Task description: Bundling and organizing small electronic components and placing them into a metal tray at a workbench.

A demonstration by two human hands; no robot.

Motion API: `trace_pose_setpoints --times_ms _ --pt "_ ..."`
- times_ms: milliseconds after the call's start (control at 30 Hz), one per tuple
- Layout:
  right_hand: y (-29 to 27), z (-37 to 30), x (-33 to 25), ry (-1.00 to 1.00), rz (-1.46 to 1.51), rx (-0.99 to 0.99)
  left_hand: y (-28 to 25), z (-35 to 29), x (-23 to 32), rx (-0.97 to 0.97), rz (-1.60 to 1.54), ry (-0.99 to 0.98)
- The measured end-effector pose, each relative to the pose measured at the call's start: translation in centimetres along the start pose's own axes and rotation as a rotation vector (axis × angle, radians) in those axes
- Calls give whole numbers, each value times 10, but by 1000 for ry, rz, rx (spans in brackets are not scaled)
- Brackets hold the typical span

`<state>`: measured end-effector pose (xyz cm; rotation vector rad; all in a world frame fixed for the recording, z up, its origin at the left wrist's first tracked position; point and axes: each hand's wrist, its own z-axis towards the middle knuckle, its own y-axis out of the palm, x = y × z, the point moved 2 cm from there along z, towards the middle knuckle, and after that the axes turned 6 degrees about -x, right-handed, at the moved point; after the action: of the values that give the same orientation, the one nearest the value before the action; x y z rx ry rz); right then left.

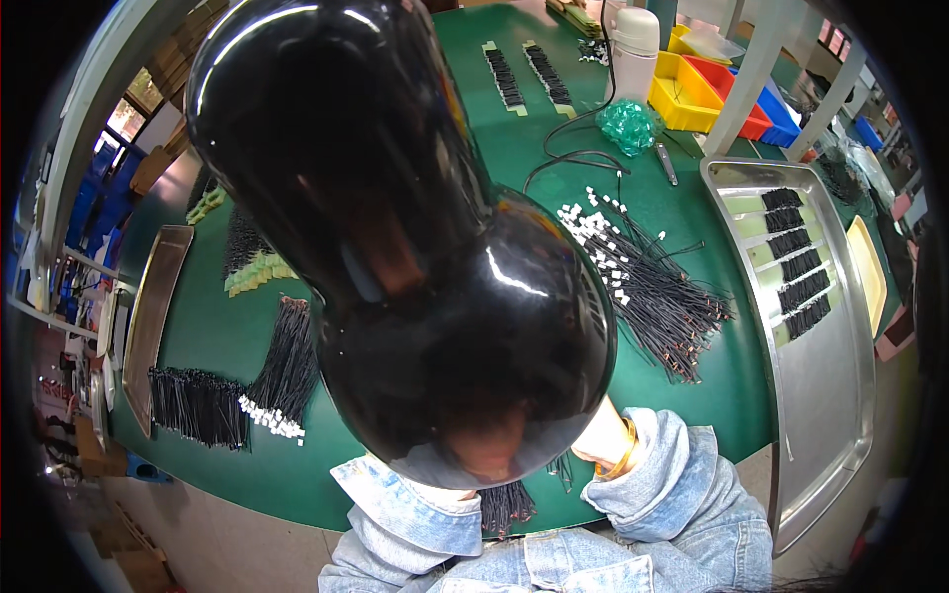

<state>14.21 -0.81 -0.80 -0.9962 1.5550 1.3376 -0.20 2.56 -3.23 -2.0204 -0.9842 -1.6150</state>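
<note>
Cables (282,356), white-tipped, lie left on the green desk (203,331); a glossy black housing (465,346) hides the left hand; thin black wires (505,502) jut out below it; the right hand (598,437) partly shows, I cannot tell either grip; beyond, a wire heap (672,301), a metal tray (820,415).

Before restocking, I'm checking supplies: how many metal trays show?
2: left metal tray, right metal tray, at opposite sides of the green table; the black object may hide more.

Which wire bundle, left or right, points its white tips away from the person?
The right bundle; the left bundle points its white tips toward the person.
</note>
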Motion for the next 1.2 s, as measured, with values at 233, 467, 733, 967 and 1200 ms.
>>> trace_pose_setpoints --times_ms 233,467,733,967,1200 --pt "2 -2 -11 77 81 -130 -1 -1 4 14 -19 16" --pt "4 -2 -14 50 172 -132 -3 3 1 17 -44 19" --pt "4 -6 -15 -17 -8 -55 -2 5 -1 13 -67 21" --pt "4 -5 -13 -58 -100 -80 -1 5 1 17 -89 28" --pt "4 -4 -4 -44 -75 58 -2 6 2 27 -114 38"
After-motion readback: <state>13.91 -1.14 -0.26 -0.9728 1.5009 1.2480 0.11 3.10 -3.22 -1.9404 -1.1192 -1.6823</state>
